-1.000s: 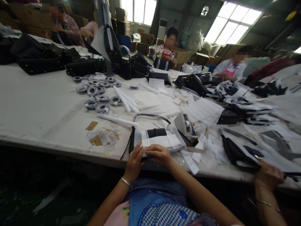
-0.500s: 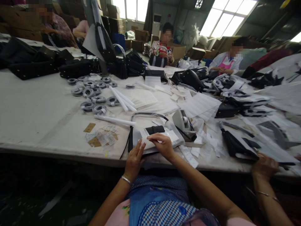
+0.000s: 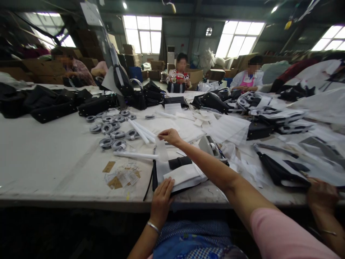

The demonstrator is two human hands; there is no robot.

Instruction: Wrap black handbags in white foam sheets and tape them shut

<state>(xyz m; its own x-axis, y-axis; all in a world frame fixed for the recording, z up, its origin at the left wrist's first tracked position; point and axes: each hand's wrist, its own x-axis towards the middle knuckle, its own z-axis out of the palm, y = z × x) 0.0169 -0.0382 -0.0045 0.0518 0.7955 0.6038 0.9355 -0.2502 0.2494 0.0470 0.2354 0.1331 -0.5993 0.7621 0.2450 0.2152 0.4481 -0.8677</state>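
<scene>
A black handbag lies on the table in front of me, partly covered by white wrapping sheet and with a black rolled part showing. My left hand rests on its near left edge, fingers stretched out flat against the white sheet. Beyond the bag, my right hand is raised and closed in a pinch on a thin, translucent white strip that hangs down towards the bag. A grey tape dispenser stands right of the bag, partly behind my right forearm.
Coiled grey straps, white rolled tubes and small tags lie to the left. White foam sheets and black bags cover the right. A co-worker's hand touches a bag there. Several people work across the table.
My right hand has moved from the bag up and away, with the white strip now pinched in it. My left hand stays on the bag's near edge. The camera view has tilted upward.
</scene>
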